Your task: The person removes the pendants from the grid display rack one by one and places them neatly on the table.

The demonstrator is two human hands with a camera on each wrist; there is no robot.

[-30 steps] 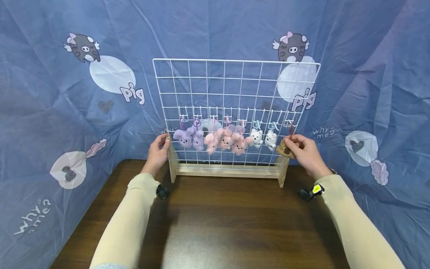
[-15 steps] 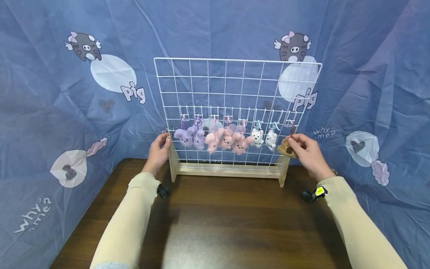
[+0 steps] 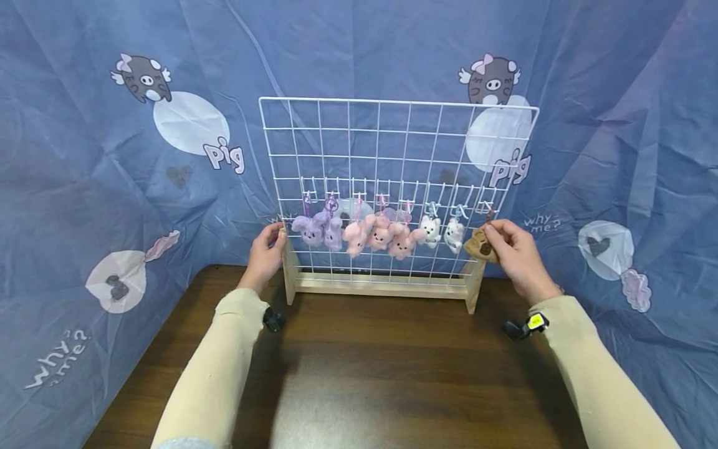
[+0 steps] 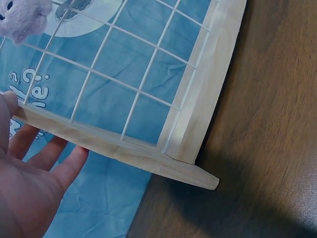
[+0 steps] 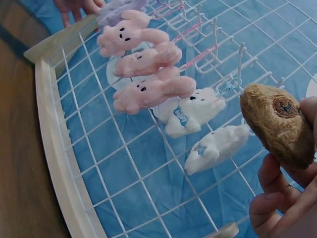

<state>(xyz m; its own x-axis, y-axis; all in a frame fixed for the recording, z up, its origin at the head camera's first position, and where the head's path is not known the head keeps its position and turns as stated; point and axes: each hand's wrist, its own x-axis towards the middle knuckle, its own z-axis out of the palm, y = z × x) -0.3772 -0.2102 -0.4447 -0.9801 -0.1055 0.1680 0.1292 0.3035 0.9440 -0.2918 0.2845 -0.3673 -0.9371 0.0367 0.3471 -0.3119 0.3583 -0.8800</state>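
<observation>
My right hand (image 3: 517, 255) pinches a brown plush keychain (image 5: 270, 116) with a dark round patch, at the right end of a white wire grid rack (image 3: 392, 131). The keychain's reddish-brown strap (image 3: 490, 215) runs up to a hook on the grid. At the other end, my left hand (image 4: 34, 173) grips the wooden side post (image 4: 104, 141) of the rack, thumb in front and fingers behind. Between the hands hang purple plush keychains (image 3: 308, 231), pink plush keychains (image 5: 133, 64) with long ears, and white plush keychains (image 5: 190, 114) with blue bows.
The rack's wooden base bar (image 3: 381, 288) stands near the back of a dark brown table (image 3: 387, 374). A blue printed cloth (image 3: 314, 37) hangs behind and on both sides. Bare hooks' prongs stick out of the grid.
My right hand has shifted slightly right and up with the brown plush keychain, which has turned a little in its fingers. My left hand keeps its grip on the post.
</observation>
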